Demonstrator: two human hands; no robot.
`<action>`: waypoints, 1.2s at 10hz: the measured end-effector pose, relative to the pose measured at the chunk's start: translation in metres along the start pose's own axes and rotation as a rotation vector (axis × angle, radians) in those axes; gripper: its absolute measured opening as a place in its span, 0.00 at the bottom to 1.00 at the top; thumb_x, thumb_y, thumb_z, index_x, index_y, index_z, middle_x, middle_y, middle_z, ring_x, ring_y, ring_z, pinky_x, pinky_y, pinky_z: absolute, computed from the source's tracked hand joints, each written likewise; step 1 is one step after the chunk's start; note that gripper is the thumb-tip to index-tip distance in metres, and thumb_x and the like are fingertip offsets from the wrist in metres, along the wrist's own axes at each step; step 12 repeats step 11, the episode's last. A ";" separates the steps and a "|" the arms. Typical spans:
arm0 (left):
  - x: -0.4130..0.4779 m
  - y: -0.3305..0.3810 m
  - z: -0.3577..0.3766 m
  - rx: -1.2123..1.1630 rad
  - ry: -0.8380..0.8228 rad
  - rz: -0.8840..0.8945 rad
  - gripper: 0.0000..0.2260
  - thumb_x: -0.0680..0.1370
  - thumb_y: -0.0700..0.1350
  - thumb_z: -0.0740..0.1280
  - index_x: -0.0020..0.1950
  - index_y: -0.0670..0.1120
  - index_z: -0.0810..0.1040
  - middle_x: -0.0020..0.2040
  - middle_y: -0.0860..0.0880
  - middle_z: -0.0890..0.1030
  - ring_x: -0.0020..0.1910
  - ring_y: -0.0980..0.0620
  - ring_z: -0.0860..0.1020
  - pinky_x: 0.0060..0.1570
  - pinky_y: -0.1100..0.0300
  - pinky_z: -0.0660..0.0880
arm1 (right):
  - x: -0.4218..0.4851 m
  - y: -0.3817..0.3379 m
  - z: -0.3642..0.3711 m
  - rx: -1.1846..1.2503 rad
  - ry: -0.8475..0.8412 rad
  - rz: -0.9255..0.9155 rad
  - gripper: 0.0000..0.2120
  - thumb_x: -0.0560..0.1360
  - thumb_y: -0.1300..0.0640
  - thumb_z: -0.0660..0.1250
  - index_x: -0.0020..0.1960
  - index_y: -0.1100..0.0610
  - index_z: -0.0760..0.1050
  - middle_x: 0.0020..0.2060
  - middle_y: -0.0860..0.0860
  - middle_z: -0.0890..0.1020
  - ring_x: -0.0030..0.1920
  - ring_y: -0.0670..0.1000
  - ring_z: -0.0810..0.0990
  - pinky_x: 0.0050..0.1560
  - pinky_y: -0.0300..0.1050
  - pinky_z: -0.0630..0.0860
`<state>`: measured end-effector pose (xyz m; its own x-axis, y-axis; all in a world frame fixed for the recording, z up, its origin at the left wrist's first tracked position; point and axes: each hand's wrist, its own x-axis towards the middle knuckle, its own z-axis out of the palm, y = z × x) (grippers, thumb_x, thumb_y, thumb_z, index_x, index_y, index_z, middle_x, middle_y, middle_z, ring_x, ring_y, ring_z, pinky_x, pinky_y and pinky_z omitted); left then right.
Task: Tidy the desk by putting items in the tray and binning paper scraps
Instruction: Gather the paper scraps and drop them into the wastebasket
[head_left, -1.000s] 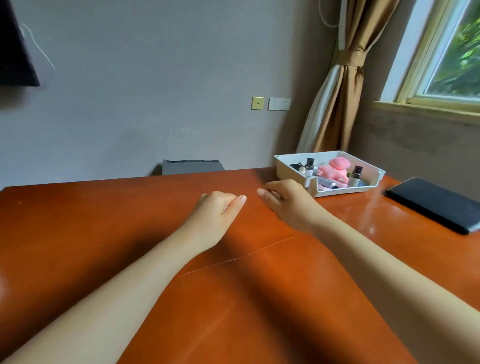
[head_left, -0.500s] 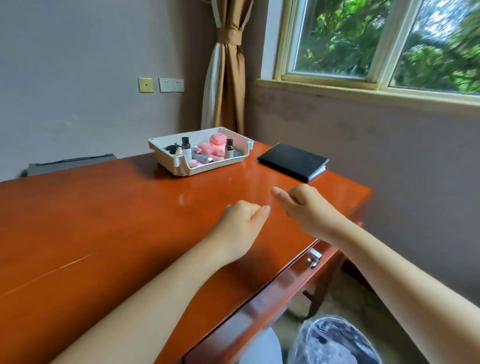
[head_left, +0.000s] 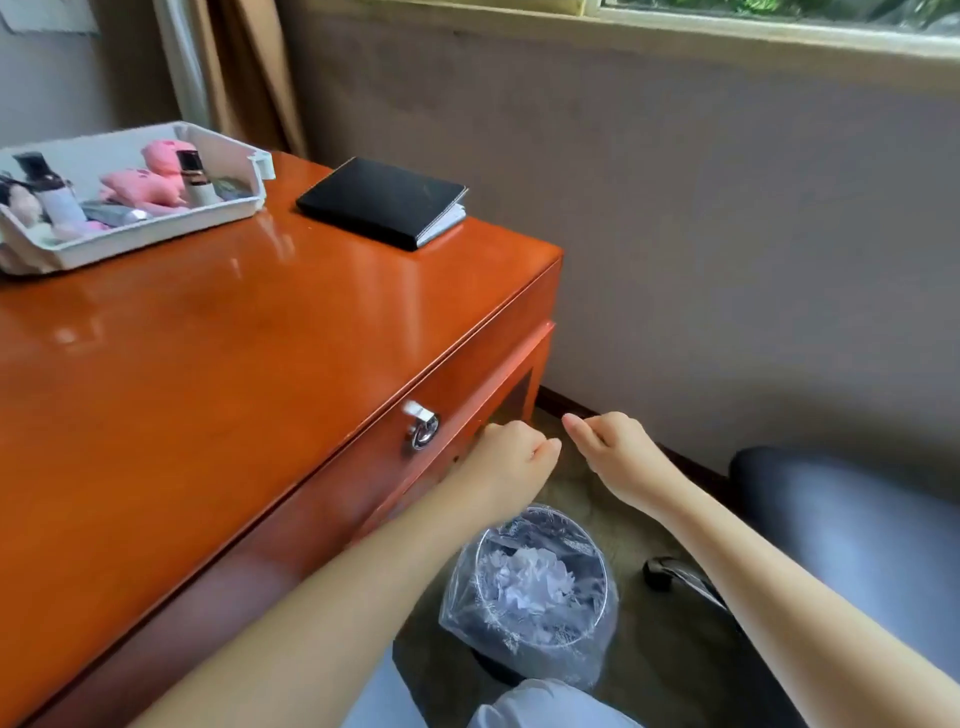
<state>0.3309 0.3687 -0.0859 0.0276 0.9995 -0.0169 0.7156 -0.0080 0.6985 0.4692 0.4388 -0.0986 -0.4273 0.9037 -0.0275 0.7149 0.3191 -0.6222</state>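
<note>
My left hand (head_left: 511, 457) is curled into a loose fist just off the desk's (head_left: 208, 364) front edge, beside the drawer handle (head_left: 422, 431). My right hand (head_left: 615, 452) hovers close to its right, fingers curled; I see nothing in either hand. Below them on the floor stands a round bin (head_left: 602, 571) lined with a clear bag, with crumpled white paper (head_left: 530, 577) inside. The white tray (head_left: 156, 228) sits at the desk's far left, holding a pink plush toy (head_left: 150, 179) and small bottles (head_left: 192, 174).
A black notebook (head_left: 382, 200) lies on the desk's far right corner, next to the tray. A dark office chair (head_left: 841, 519) stands at the right, its base near the bin. The wall runs close behind, under a window.
The view has swung right and down from the desk top to the floor. Both hands have moved off the desk edge to above the bin, still curled and side by side.
</note>
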 end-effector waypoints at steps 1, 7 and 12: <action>0.025 -0.019 0.040 -0.006 -0.036 -0.101 0.20 0.80 0.47 0.55 0.28 0.45 0.59 0.27 0.48 0.64 0.31 0.47 0.64 0.35 0.57 0.63 | 0.004 0.045 0.021 0.016 -0.023 0.129 0.23 0.81 0.50 0.55 0.29 0.56 0.56 0.24 0.50 0.62 0.25 0.47 0.58 0.27 0.40 0.56; 0.104 -0.118 0.201 0.201 -0.364 -0.237 0.10 0.79 0.38 0.56 0.61 0.43 0.65 0.61 0.44 0.65 0.61 0.45 0.65 0.56 0.54 0.66 | 0.046 0.192 0.143 -0.034 -0.300 0.569 0.12 0.76 0.60 0.54 0.49 0.63 0.74 0.48 0.59 0.80 0.49 0.59 0.76 0.45 0.47 0.69; 0.105 -0.148 0.210 0.248 -0.580 -0.356 0.29 0.82 0.49 0.55 0.78 0.48 0.43 0.79 0.49 0.40 0.78 0.49 0.40 0.74 0.46 0.44 | 0.045 0.204 0.155 -0.013 -0.508 0.516 0.27 0.80 0.53 0.57 0.76 0.54 0.53 0.73 0.53 0.65 0.70 0.54 0.68 0.66 0.43 0.65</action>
